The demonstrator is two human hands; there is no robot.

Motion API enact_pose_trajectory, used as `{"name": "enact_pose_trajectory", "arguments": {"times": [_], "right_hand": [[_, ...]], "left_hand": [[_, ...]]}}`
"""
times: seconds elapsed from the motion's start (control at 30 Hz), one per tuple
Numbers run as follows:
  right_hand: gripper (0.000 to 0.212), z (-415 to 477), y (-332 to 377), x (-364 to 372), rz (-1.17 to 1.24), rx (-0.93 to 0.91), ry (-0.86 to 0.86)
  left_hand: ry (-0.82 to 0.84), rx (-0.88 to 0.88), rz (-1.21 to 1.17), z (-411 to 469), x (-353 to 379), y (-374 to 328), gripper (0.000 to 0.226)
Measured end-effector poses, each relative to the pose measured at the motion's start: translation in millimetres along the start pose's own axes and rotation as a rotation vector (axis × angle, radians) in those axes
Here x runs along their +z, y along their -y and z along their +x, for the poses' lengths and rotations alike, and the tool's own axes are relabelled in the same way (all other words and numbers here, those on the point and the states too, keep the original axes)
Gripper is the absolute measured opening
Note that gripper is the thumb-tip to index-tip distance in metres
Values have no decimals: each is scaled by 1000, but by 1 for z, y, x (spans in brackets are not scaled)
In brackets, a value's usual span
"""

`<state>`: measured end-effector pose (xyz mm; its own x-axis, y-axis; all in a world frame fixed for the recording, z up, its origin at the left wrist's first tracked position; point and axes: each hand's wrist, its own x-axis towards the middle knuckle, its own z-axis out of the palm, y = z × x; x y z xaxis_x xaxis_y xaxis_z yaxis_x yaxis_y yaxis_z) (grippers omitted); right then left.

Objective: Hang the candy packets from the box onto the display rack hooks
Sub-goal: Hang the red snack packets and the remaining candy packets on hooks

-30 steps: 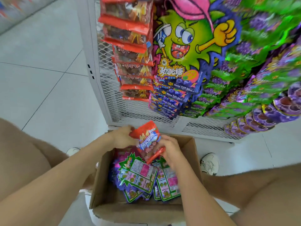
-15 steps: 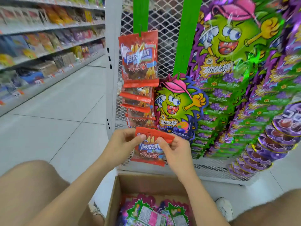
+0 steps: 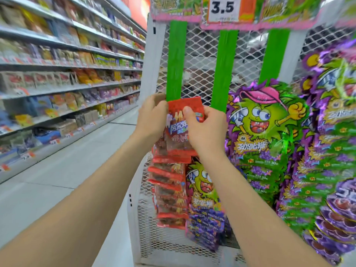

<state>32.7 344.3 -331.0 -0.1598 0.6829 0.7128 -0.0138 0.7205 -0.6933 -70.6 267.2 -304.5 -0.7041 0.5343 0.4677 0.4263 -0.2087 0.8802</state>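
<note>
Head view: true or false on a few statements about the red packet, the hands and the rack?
1. The left hand and the right hand both hold the red packet. True.
2. The packet's top edge is at the leftmost green strip. True.
3. The price sign reads 5.3. False: it reads 3.5.
4. Nothing hangs below the held packet. False: a column of red packets hangs there.

The left forearm and right forearm are shown bare from wrist to lower frame edge. The left hand and right hand are likewise left uncovered.
</note>
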Motion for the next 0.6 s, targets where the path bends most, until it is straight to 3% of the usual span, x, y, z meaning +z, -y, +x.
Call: {"name": "enact_pose_trajectory", "arguments": {"times": [0.13, 0.27, 0.43, 0.6], "right_hand": [[43, 42, 10, 16, 62, 95, 27], [51, 64, 20, 26, 103, 175, 63], [34, 65, 29, 30, 147, 273, 91], [22, 57, 31, 23, 166, 390, 165]], "left_hand": [[-42, -50, -33, 20, 2, -7, 29], [-10, -113, -248, 29, 2, -14, 13], [75, -284, -311, 38, -3, -17, 22], [94, -289, -281, 33, -4, -20, 23]]}}
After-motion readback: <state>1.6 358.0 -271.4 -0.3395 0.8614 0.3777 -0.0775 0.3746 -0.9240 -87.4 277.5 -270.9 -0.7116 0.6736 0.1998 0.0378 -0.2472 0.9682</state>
